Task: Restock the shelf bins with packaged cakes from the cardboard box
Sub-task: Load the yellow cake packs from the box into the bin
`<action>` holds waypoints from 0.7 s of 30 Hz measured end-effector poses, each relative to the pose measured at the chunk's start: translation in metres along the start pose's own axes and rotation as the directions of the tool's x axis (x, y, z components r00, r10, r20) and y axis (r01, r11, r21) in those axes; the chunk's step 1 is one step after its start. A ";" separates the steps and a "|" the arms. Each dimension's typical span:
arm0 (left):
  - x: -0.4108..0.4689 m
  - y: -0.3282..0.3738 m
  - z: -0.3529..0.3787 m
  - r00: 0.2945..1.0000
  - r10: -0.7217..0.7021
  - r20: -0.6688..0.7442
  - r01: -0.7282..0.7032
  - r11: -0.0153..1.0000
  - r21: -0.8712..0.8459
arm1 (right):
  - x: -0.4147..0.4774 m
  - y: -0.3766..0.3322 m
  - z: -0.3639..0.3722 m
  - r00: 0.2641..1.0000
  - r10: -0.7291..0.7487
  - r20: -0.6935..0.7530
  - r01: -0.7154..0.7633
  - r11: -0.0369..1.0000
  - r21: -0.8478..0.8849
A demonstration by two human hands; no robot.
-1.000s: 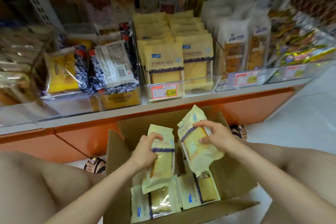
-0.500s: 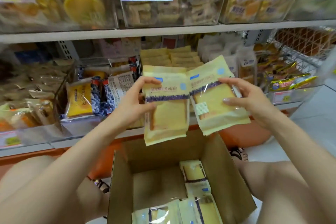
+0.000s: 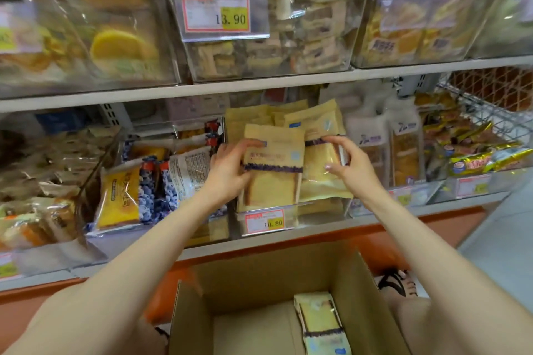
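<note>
The cardboard box (image 3: 357, 291) is running off the bottom edge, taking the lower end of the boxed packet (image 3: 320, 323) with it. The front packet (image 3: 274, 181) is covering the rear packet (image 3: 320, 179) on its left side. Print on both is blurring beyond reading, and the upper bins (image 3: 86, 37) are smearing badly.

Bare left arm (image 3: 144, 253), bare right arm (image 3: 418, 239), left hand (image 3: 227, 173) and right hand (image 3: 352, 170), pale glossy nail (image 3: 327, 166) on the right one, bare leg (image 3: 412, 326) at lower right, black-strapped sandal (image 3: 395, 282) on one foot
</note>
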State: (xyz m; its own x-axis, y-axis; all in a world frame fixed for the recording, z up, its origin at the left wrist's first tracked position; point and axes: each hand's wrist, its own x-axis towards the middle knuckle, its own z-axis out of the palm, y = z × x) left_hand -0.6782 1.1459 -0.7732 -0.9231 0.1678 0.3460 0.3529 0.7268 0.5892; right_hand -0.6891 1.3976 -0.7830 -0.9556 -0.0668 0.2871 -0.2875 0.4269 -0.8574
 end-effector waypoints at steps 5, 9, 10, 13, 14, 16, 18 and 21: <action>-0.016 -0.003 0.008 0.998 0.026 -0.058 -0.020 0.994 0.109 | -0.017 0.010 0.008 0.997 -0.043 -0.070 0.023 0.963 -0.267; -0.021 0.000 0.002 0.989 0.039 -0.142 -0.019 0.989 0.145 | -0.020 0.013 0.002 0.971 -0.182 -0.153 0.064 0.819 -0.570; -0.021 0.000 0.001 0.988 0.036 -0.150 -0.008 0.983 0.184 | -0.020 0.012 0.000 0.971 -0.170 -0.166 0.038 0.799 -0.600; -0.024 -0.004 -0.002 0.988 -0.033 -0.150 0.067 0.970 0.234 | -0.019 0.008 0.000 0.985 -0.094 -0.147 -0.001 0.839 -0.544; -0.024 -0.006 -0.002 0.989 -0.066 -0.133 0.095 0.969 0.226 | -0.018 0.007 0.002 0.987 -0.098 -0.129 0.013 0.840 -0.542; -0.026 -0.008 -0.002 0.991 -0.102 -0.090 0.120 0.969 0.217 | -0.016 0.008 0.006 0.994 -0.079 -0.071 0.029 0.844 -0.535; -0.027 -0.008 -0.002 0.993 -0.097 -0.071 0.111 0.966 0.232 | -0.016 0.011 0.009 1.000 -0.024 0.000 0.020 0.835 -0.550; -0.030 -0.006 -0.001 0.991 -0.044 -0.125 0.075 0.964 0.257 | -0.020 0.013 0.008 1.000 -0.011 0.013 0.016 0.814 -0.581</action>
State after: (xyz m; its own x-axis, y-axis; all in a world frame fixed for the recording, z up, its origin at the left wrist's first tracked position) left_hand -0.6527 1.1364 -0.7864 -0.9112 0.0513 0.4087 0.2319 0.8838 0.4062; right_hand -0.6741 1.3973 -0.8034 -0.9530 -0.0829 0.2913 -0.2117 0.8701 -0.4450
